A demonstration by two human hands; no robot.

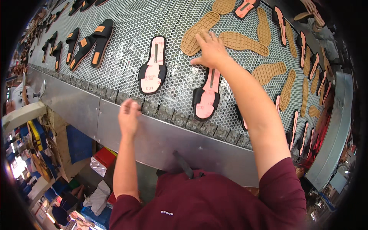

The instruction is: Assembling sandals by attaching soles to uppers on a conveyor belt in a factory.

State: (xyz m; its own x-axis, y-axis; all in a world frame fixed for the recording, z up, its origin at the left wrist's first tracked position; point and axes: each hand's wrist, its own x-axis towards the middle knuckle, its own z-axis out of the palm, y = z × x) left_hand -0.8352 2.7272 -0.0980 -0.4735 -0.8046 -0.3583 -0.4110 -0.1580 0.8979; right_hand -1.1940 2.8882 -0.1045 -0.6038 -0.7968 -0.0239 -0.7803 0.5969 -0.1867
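My right hand (212,50) reaches over the belt with fingers spread, its fingertips at the near end of a tan waffle-patterned outsole (197,33). Whether the fingertips touch it I cannot tell. Below that hand lies a black slide sandal upper (206,102) with a pink bottom, partly covered by my wrist. Another pink-bottomed black upper (152,71) lies to its left, between my hands. My left hand (129,113) is at the belt's near edge, fingers loosely bent and apart, with nothing visible in it.
A perforated metal conveyor belt (126,46) carries several black sandals (101,42) with tan patches at left and more outsoles (245,43) at right. A steel rail (126,122) runs along the near side. Another person's hand (312,11) shows at the far right.
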